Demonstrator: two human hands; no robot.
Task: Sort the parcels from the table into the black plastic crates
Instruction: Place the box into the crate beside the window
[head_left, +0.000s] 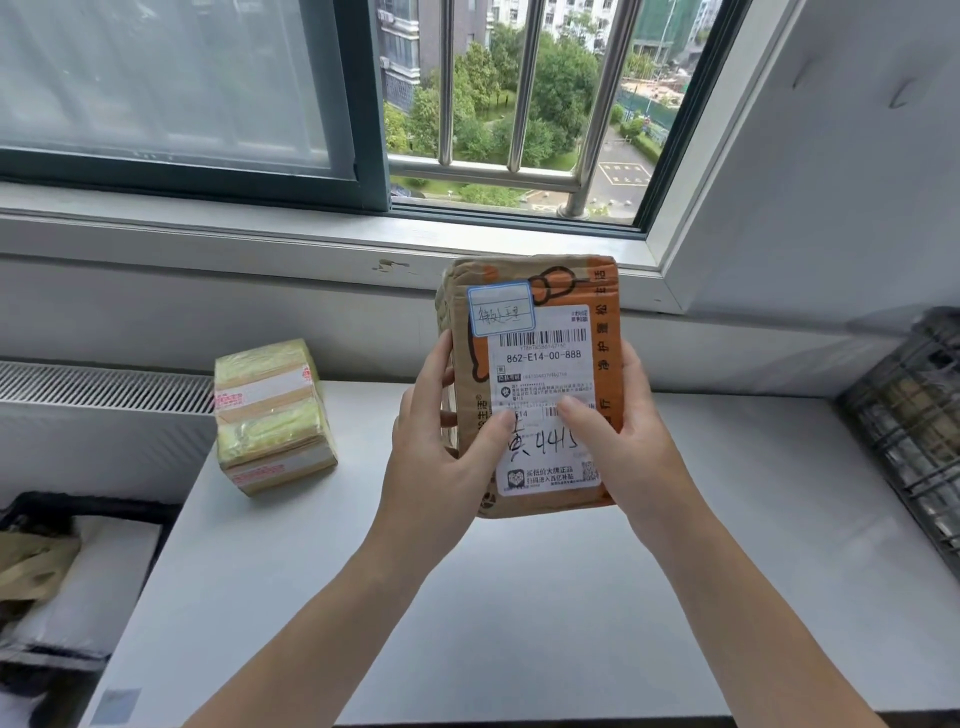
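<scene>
You've got the brown parcel (540, 358) held up off the table (467, 597) in both hands, label facing you and standing pretty much upright. Your left hand (441, 452) grips its left edge, thumb pressed on the front of the white label and fingers curled round the side. Your right hand (628, 447) does the same on the right edge, its thumb lying across the label too. So it's a two-handed pinch, thumbs in front and fingers behind.

Off to the left of your grip, well apart from it, a yellow-wrapped parcel (270, 415) sits near the table's corner. Further left and lower there's a black crate (78, 501) with white and brown packages in it. Far right of your hands is another black crate (914, 426); what's in it is too blurry to tell.
</scene>
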